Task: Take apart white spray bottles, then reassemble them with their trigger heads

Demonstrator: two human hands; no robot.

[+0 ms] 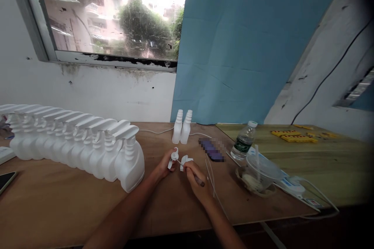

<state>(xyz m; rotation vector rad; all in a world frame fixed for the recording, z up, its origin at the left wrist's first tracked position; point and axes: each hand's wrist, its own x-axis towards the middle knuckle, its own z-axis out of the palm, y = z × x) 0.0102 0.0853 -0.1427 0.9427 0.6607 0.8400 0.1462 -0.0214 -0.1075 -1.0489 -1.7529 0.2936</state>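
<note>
Left of the water bottle (243, 143), the left hand (166, 164) is pinching a white part (174, 156) in its fingers, and the right hand's (196, 174) fingers are gripping a tool (200, 181), its shaft pointing at that part. Two bottles (177, 131) are standing left of the water bottle, a bottle row (78, 145) farther left.
</note>
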